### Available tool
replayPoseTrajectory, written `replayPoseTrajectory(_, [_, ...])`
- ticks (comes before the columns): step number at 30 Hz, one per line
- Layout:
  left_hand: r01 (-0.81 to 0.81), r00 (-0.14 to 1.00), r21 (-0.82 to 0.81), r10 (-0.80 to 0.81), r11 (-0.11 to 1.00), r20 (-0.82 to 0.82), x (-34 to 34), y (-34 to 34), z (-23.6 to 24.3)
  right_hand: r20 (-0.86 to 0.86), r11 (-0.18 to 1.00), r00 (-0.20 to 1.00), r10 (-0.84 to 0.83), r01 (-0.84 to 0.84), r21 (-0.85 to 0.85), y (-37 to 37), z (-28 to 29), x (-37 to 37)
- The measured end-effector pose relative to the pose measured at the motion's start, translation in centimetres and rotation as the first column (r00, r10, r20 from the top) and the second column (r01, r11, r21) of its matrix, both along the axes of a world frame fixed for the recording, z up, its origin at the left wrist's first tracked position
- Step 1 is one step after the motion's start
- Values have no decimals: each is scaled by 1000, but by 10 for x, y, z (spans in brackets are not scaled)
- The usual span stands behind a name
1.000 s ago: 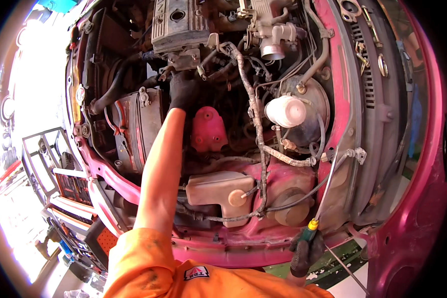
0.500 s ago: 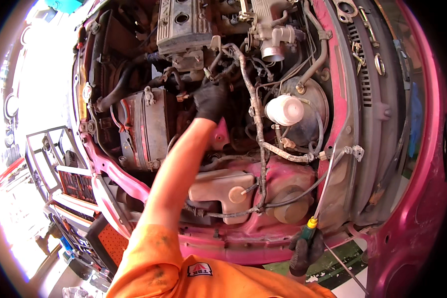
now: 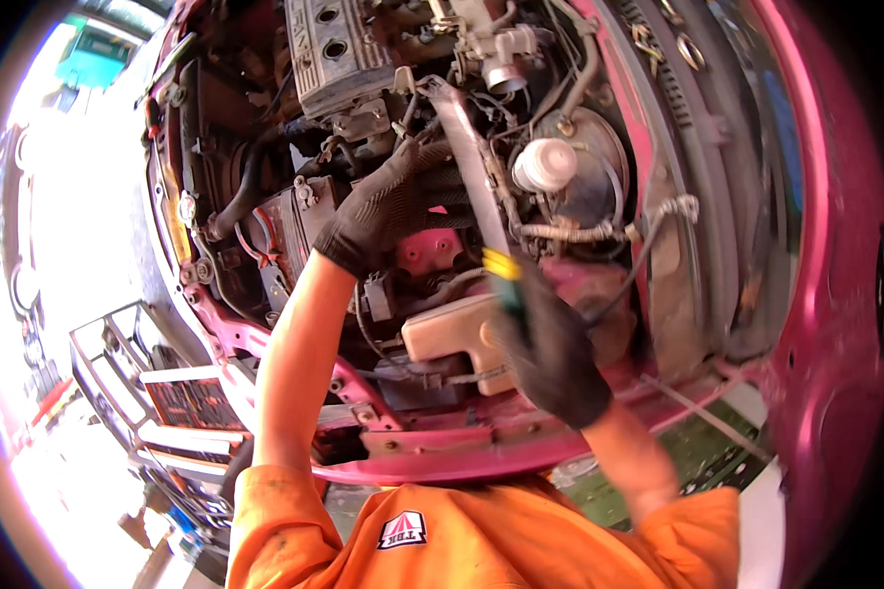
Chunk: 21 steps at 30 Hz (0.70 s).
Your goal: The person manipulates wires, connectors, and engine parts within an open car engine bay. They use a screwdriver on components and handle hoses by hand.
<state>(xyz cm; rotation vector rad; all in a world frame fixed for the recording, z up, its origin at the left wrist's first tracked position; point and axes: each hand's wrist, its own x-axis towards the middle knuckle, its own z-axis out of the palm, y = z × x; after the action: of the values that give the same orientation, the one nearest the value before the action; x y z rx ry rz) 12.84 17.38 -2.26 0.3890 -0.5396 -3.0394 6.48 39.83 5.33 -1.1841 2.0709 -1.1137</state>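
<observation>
My left hand (image 3: 375, 211), in a black glove, reaches down into the engine bay just below the engine cover (image 3: 336, 61). Its fingers close around something among the hoses and wiring, but what they hold is hidden. In my gloved right hand (image 3: 555, 353) is a long screwdriver (image 3: 504, 270) with a green and yellow handle, smeared by motion. The shaft points up and away, over the wiring loom, with its tip near the left hand's fingertips. Whether the tip touches anything cannot be made out. A beige plastic reservoir (image 3: 442, 332) lies below and between the hands.
A battery (image 3: 290, 231) is left of the left hand. The white-capped brake fluid reservoir (image 3: 545, 164) stands right of the loom. Pink bodywork (image 3: 481, 461) runs along the near edge. Loose metal parts (image 3: 690, 51) lie on the cowl. A tool trolley (image 3: 201, 402) stands at the left.
My right hand has brought the screwdriver up from the near fender into the engine bay. The left hand has shifted slightly left, and the whole view has turned a little.
</observation>
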Motion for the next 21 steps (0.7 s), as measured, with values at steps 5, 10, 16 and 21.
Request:
replayPoseTrajectory(5, [75, 882, -690, 275, 720, 383, 70, -36, 39, 84, 987, 992, -96, 84, 139, -122, -58, -1])
replayPoseTrajectory(10, [492, 806, -812, 519, -316, 286, 142, -77, 29, 618, 748, 422, -664, 400, 530, -180, -188, -58])
replayPoseTrajectory(16, [593, 791, -705, 447, -389, 419, 145, -88, 19, 173, 658, 657, -734, 625, 420, -207, -278, -80])
replayPoseTrajectory(21, [353, 935, -844, 113, -404, 337, 85, -79, -49, 17, 754, 813, -582, 532, 386, -193, -292, -83])
